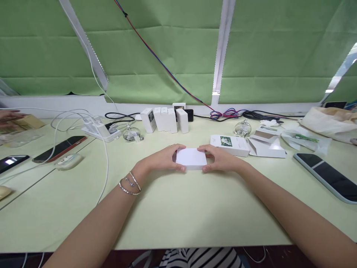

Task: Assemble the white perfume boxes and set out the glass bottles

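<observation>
A small plain white box (191, 158) lies flat in front of me, on or just above the pale green table (200, 212). My left hand (169, 158) grips its left end, thumb at the near side and fingers at the far side. At the right end, my right hand (217, 158) holds it the same way. Just beyond my right hand lies a white carton (235, 144) with a flower picture on top. Beside that carton sits an opened white carton (266, 147) with its flaps spread out.
Several small white boxes (161, 119) stand upright at the back. Glass vessels (132, 133) flank them. A power strip (102, 132) with white cables is at left, near phones (60, 149). Another phone (327, 176) and a cloth bag (331, 123) lie right. Someone else's hand (9, 118) shows far left.
</observation>
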Demonstrator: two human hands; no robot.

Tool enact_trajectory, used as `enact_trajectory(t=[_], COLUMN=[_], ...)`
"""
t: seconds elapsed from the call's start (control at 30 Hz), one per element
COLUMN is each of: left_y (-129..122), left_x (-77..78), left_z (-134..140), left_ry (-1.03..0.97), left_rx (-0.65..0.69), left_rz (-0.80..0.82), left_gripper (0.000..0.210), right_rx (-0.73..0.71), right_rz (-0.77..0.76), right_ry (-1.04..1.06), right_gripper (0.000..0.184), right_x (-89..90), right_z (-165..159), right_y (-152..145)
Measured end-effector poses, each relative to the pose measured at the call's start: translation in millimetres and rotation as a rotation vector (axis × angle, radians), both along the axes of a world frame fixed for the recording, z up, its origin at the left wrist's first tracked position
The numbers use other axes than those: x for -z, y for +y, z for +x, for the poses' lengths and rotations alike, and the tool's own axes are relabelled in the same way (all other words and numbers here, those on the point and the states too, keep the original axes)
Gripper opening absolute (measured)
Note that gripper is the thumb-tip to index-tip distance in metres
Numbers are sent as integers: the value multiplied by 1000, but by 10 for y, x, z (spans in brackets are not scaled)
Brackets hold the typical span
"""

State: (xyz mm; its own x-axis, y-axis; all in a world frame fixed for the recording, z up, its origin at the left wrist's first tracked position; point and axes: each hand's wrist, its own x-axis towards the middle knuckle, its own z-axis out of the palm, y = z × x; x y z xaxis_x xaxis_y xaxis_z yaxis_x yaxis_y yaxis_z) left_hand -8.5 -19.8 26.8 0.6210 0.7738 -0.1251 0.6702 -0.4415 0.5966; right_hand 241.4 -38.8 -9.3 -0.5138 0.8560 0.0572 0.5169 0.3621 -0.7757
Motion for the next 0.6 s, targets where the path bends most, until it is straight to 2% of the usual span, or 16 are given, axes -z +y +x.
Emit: enact_trajectory(t=[0.23,0.43,0.5,0.6], left_y=[18,40,88,192], left_x=[22,53,64,75], left_z=[-27,-49,-71,-101], left_ry=[-48,-101,-203,-513], left_rx=[-20,-64,-124,-263], left_rz=[-5,-12,51,141], left_gripper=[80,85,81,81], right_rx=[49,73,96,187], right_rz=[-15,-28,-32,-13], right_ry=[137,169,187,310], right_gripper=[61,59,59,59], right_x=[-11,-37,-70,-116], right_z=[-92,-106,-104,-100], right_y=[-55,-60,-61,-48])
